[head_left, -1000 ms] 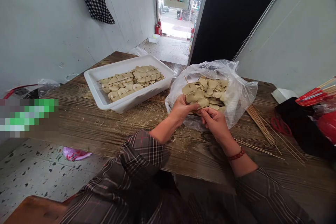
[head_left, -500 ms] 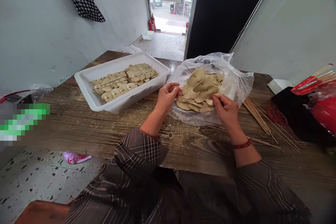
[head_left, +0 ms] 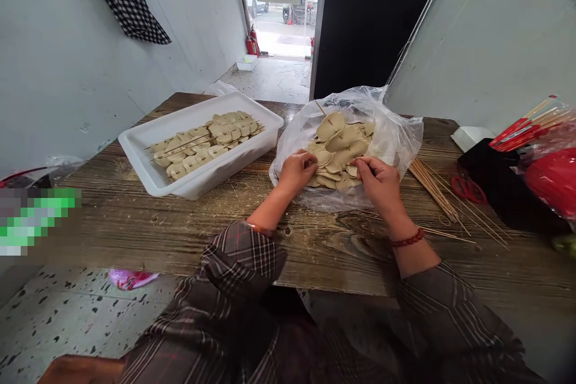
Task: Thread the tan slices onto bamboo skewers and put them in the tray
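A heap of thin, beige, round slices (head_left: 333,162) lies in and on a clear plastic bag (head_left: 396,132) in front of me. A thin wooden skewer (head_left: 320,108) slants through a few slices at the top of the heap, its far tip showing. My right hand (head_left: 378,180) pinches thumb and forefinger at the heap's right side, in line with that skewer; the held end is hidden. At the left edge of the heap, my left hand (head_left: 297,173) has curled fingers touching the slices. What is between those fingers is hidden.
Left of the bag stands a white tray (head_left: 198,189) with several skewers of slices. Bare skewers (head_left: 434,192) lie on the wooden table (head_left: 180,234) at right, beside red scissors (head_left: 468,187) and a black box (head_left: 490,171) with red-wrapped sticks.
My left hand has moved right and slightly down onto the edge of the slices. My right hand keeps its pinch at the heap's right side. The whole view has shifted slightly.
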Available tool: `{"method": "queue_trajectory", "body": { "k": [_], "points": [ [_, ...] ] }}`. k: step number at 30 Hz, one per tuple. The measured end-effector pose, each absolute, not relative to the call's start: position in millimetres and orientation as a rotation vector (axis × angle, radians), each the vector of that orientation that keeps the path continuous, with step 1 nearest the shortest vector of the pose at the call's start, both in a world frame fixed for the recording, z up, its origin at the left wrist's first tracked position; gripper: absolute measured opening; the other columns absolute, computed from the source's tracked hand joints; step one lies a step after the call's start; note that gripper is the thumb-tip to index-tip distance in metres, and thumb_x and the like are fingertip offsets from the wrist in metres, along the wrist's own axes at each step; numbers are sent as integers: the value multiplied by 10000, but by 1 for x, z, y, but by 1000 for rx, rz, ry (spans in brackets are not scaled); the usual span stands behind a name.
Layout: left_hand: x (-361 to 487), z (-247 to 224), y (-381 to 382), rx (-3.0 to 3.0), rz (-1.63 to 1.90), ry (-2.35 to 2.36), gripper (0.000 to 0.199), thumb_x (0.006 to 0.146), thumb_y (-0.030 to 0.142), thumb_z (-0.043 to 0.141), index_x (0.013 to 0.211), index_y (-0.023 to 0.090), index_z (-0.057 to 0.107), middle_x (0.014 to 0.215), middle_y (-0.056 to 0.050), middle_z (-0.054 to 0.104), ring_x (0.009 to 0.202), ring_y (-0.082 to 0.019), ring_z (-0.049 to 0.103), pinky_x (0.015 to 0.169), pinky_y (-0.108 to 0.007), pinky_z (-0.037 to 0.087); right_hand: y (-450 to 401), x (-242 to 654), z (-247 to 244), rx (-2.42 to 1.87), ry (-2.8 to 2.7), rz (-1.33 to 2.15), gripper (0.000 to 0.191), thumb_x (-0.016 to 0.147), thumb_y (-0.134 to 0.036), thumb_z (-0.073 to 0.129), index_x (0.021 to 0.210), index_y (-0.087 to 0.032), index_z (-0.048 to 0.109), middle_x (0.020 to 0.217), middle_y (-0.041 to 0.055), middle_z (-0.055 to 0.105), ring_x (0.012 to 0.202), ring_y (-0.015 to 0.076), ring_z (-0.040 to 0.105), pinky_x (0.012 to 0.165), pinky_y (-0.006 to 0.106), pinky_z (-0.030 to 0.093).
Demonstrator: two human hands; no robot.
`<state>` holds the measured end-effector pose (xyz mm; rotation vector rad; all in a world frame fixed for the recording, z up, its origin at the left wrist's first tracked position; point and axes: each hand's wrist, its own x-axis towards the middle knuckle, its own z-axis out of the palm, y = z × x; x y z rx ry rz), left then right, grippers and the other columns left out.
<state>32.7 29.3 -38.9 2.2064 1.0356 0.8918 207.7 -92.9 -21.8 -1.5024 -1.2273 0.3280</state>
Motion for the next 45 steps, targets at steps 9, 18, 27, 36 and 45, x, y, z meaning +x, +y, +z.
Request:
{"method": "queue_trajectory", "body": {
  "k": [9,18,27,36,45],
  "points": [
    [22,-37,35,2228,846,878,147,719,120,640,822,169,733,862,-42,676,746,-151,586,721,-264,443,-94,204,-20,-1495,-1264,361,361,894,-466,529,885,-164,726,593,-3,577,583,141,519,572,261,384],
    [24,-39,30,2429,866,817,175,823,131,521,787,178,685,927,-88,683,900,-206,624,850,-322,461,-92,205,-27,-1484,-1268,434,343,888,-450,555,916,-153,725,599,-8,574,579,135,510,568,260,374],
    [14,-28,33,1175,1157,817,44,725,176,551,682,165,545,725,2,612,661,-115,577,682,-272,529,-92,207,-32,-1430,-1216,504,331,874,-464,590,926,-167,728,593,-21,550,549,117,471,517,239,352],
    [-4,-7,30,703,1175,656,105,681,103,569,768,157,546,661,15,606,582,-105,621,545,-211,532,-103,204,-23,-1482,-1388,480,299,880,-421,589,917,-157,726,591,-19,556,559,127,495,534,247,380],
    [-2,-6,29,612,1203,614,145,710,86,698,830,130,629,825,-47,697,740,-131,668,696,-255,564,-111,220,-25,-1628,-1530,351,321,881,-420,583,954,-157,750,602,2,623,576,158,572,576,270,434]
  ]
}}
